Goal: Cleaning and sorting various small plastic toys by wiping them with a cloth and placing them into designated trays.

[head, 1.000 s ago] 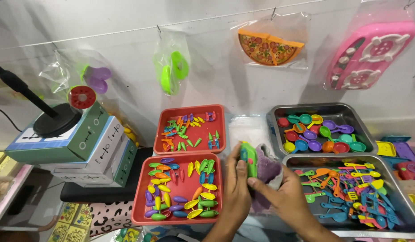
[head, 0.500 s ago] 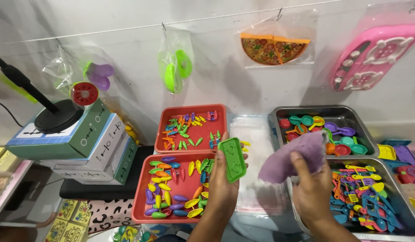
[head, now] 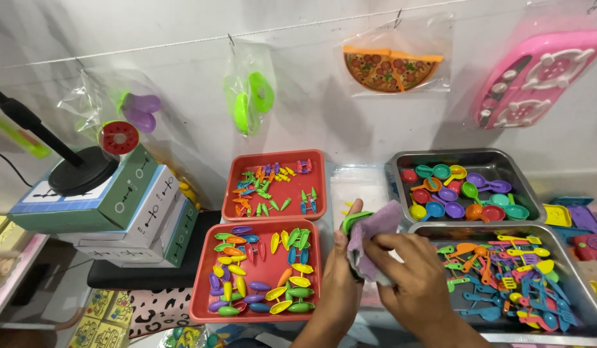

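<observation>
Steel trays [head: 401,169] of bright toy utensils are sitting at the right, red trays [head: 229,193] of small coloured pieces at the left. Between them, above the worktop, the right hand [head: 411,283] is pressing a purple cloth [head: 370,233] over a green toy piece [head: 353,220], which the left hand [head: 340,277] is grasping in its grip.

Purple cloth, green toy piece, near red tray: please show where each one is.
purple cloth [head: 369,241], head view, middle of the fabric.
green toy piece [head: 352,221], head view, exposed top edge.
near red tray [head: 202,283], head view, left rim.
</observation>
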